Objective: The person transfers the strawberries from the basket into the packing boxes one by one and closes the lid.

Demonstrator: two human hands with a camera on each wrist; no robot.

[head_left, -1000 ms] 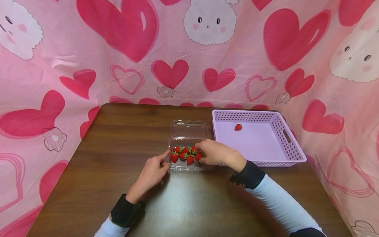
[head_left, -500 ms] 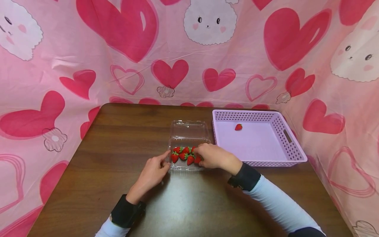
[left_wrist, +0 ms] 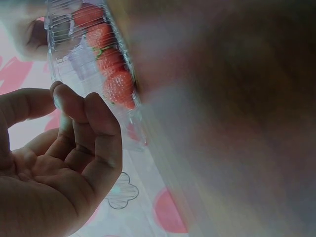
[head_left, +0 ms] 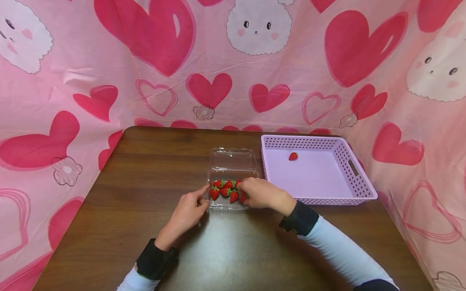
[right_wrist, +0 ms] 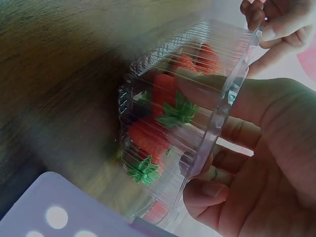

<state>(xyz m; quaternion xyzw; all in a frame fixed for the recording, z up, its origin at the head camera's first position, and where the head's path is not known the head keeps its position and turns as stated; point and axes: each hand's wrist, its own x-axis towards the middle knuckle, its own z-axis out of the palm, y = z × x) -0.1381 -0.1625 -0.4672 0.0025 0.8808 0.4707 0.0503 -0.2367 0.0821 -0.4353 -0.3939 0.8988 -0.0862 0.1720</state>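
A clear plastic clamshell box (head_left: 233, 206) stands with its lid (head_left: 233, 158) folded back. Several red strawberries (head_left: 225, 191) with green leaf caps lie in its base. My left hand (head_left: 188, 208) pinches the box's left rim between thumb and index finger; its other fingers curl below, as the left wrist view shows. My right hand (head_left: 263, 194) reaches over the right rim. Thumb and fingertips are down inside the box, gripping a strawberry (right_wrist: 165, 94) at the right end of the group. In the head view that hand partly covers this berry.
A lilac perforated basket (head_left: 316, 201) stands right of the box, close beside it. One strawberry (head_left: 293, 156) lies inside, towards the back left. Brown wooden tabletop (head_left: 233, 250) lies in front. A pink heart-print cloth (head_left: 164, 113) hangs around the table's back and sides.
My right hand has shifted slightly down and lower into the box at the right-end strawberry. My left hand keeps its place at the rim.
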